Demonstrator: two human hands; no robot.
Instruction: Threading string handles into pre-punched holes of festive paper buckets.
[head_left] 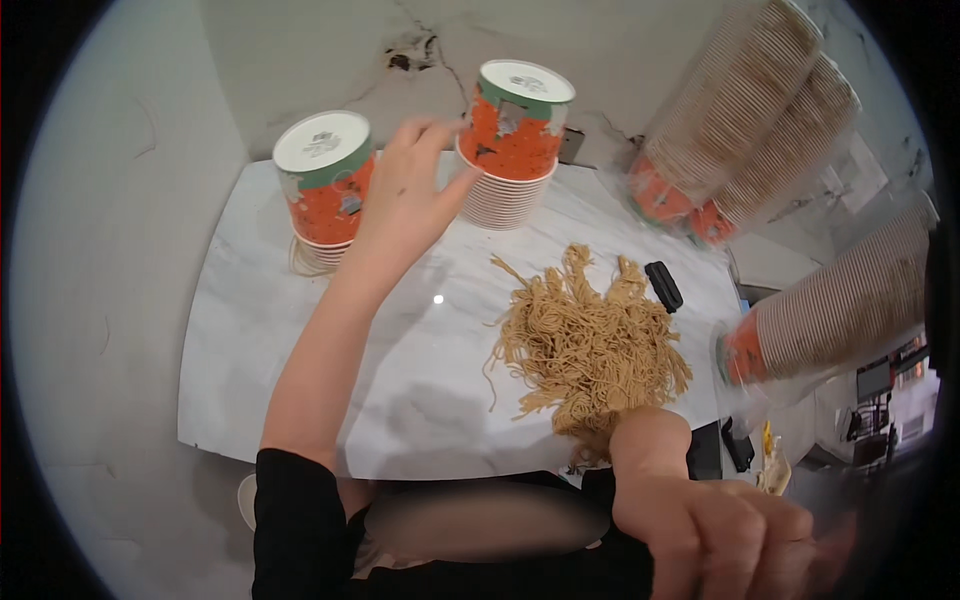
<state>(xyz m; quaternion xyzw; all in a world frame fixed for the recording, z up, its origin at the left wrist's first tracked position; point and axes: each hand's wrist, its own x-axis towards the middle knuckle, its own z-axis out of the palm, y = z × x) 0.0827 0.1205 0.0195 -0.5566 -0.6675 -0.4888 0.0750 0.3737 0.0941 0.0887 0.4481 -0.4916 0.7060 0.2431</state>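
Observation:
My left hand (415, 195) reaches over the table with its fingers apart, between two stacks of upside-down paper cups. Its fingers and thumb are close beside the right stack (515, 130); whether they touch it, I cannot tell. The left stack (325, 190) stands behind my left wrist. Both have orange and green prints and white bases. At the lower right, my right hand (735, 530) is raised close to the view with its fingers curled; what they may hold is hidden. A tangled heap of tan strands (595, 345), like yarn or noodles, lies beyond my bent right arm.
Long sleeves of nested cups in clear plastic (745, 110) lean at the back right, and another sleeve (840, 300) lies at the right edge. A black oblong object (664, 287) rests beside the heap. The white marbled table (250, 350) meets a wall behind.

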